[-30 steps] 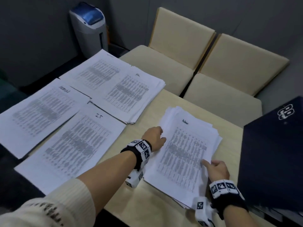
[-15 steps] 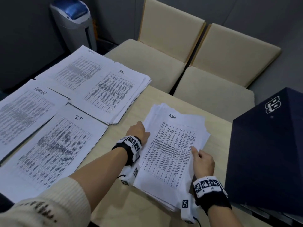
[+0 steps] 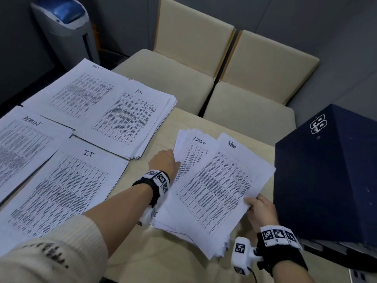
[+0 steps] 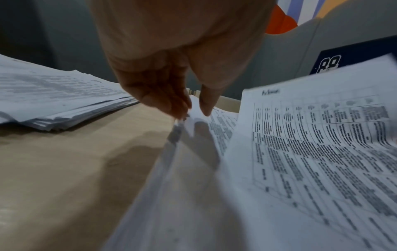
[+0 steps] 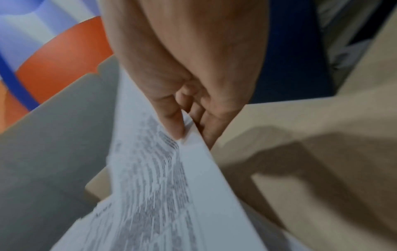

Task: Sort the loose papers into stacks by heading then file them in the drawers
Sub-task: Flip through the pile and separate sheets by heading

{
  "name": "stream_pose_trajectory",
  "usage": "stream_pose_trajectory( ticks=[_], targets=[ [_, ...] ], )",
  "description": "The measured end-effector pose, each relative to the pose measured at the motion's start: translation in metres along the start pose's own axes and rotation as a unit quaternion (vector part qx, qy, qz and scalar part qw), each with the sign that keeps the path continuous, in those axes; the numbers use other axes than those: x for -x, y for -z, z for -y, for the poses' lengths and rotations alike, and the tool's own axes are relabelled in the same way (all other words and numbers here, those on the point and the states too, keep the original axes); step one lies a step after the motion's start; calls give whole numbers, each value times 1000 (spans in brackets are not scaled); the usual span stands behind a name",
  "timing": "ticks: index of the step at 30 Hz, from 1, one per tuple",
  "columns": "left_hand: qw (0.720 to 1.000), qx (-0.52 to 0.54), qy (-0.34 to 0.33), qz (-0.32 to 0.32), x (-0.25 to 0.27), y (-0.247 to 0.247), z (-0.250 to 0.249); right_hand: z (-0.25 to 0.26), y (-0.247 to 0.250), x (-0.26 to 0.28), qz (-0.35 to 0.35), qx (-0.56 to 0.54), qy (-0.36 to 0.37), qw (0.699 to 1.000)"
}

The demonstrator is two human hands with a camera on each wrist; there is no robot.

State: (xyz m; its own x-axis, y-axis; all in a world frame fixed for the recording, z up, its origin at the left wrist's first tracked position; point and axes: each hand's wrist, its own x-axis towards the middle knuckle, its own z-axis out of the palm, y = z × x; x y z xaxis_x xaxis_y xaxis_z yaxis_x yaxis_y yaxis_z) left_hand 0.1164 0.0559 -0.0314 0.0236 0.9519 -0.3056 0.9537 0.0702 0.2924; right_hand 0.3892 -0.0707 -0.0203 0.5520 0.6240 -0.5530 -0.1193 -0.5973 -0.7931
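Note:
A loose pile of printed papers (image 3: 189, 152) lies on the wooden table (image 3: 173, 260). Its top sheet (image 3: 220, 186), headed "Admin", is raised and skewed to the right. My right hand (image 3: 259, 207) pinches that sheet's right edge, thumb on top and fingers beneath (image 5: 189, 130). Under it shows another sheet headed "Admin". My left hand (image 3: 165, 162) pinches the pile's left edge, thumb on the paper (image 4: 193, 108). The dark blue drawer box (image 3: 326, 180) stands just right of the pile.
Sorted stacks cover the table's left: "Admin" (image 3: 22, 144), "IT" (image 3: 67, 186), "HR" (image 3: 130, 117) and one farther back (image 3: 81, 90) with an unreadable heading. Two beige chairs (image 3: 234, 82) stand beyond the table. A grey and blue bin (image 3: 65, 27) is at the far left.
My right hand has taken the top "Admin" sheet by its edge and drawn it up and to the right, uncovering a second "Admin" sheet. The left hand stays at the pile's left edge.

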Motion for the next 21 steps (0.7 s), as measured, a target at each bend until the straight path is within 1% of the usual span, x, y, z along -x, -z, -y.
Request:
stream_pose_trajectory(
  ticks=[2, 5, 8, 10, 13, 15, 16, 18, 21],
  targets=[
    [999, 20, 14, 35, 1, -3, -2, 1, -2, 7, 8, -54, -25, 998],
    [994, 71, 47, 67, 0, -7, -3, -4, -3, 4, 1, -95, -56, 994],
    [991, 68, 54, 103, -4, -9, -2, -5, -8, 1, -7, -119, -75, 990],
    [990, 78, 45, 104, -5, -7, -1, -4, -13, 0, 1, -128, -77, 989],
    [985, 146, 57, 74, -4, -3, 0, -1, -21, -1, 1, -118, -84, 990],
    [979, 168, 69, 88, -4, 0, 1, 0, -25, -1, -4, -104, -86, 991],
    [977, 167, 74, 105, -5, 2, 1, 1, -27, -1, -6, -102, -87, 991],
    [981, 149, 50, 115, -4, 7, 1, 3, -31, -2, -7, -106, -87, 991],
    [986, 128, -32, 102, -1, 11, 1, 8, -34, 2, 0, -108, -81, 991]
  ],
)
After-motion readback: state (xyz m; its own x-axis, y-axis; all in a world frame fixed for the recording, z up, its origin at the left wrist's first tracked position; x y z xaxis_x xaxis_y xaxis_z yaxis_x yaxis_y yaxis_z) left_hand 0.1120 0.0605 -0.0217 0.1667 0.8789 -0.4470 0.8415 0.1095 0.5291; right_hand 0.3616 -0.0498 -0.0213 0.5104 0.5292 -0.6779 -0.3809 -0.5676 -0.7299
